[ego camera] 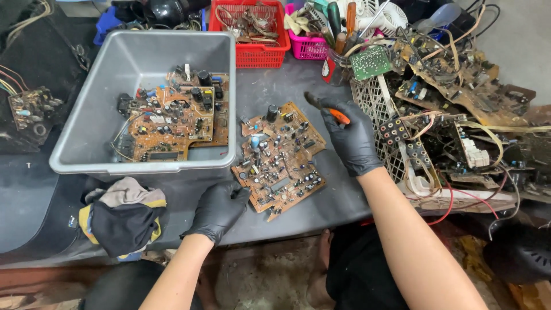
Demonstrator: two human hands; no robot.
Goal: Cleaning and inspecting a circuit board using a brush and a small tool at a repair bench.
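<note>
A brown circuit board [281, 158] studded with capacitors and small parts lies flat on the dark table in the middle of the head view. My left hand [220, 208], in a black glove, grips the board's near left corner. My right hand [351, 136], also gloved in black, is closed around a small pair of pliers [327, 108] with orange handles. Their dark tip points left, just above the board's far right corner.
A grey plastic bin [86, 123] at left holds more circuit boards. A crumpled cloth [122, 211] lies in front of it. Red [252, 54] and pink [307, 49] baskets stand at the back. A heap of boards, wires and a white grille [459, 126] fills the right.
</note>
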